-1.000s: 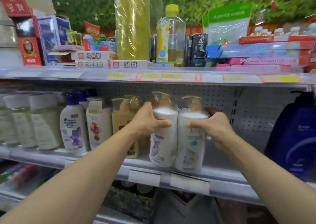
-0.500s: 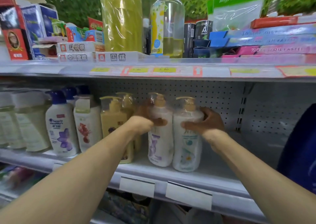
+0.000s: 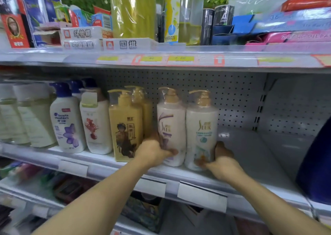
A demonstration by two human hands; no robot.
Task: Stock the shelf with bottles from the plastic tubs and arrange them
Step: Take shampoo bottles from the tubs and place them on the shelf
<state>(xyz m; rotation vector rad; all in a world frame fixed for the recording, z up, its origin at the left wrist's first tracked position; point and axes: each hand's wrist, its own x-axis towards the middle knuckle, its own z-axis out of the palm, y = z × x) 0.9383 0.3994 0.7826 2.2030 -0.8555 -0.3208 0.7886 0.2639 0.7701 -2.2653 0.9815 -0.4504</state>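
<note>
Left hand (image 3: 154, 152) grips purple-label bottle (image 3: 171, 127) | right hand (image 3: 223, 161) grips green-label bottle (image 3: 201, 129) | shelf (image 3: 250, 150)

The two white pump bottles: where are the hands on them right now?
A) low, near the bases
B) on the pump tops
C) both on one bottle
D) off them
A: the left hand grips the purple-label bottle low down, and the right hand grips the green-label bottle near its base.
</note>
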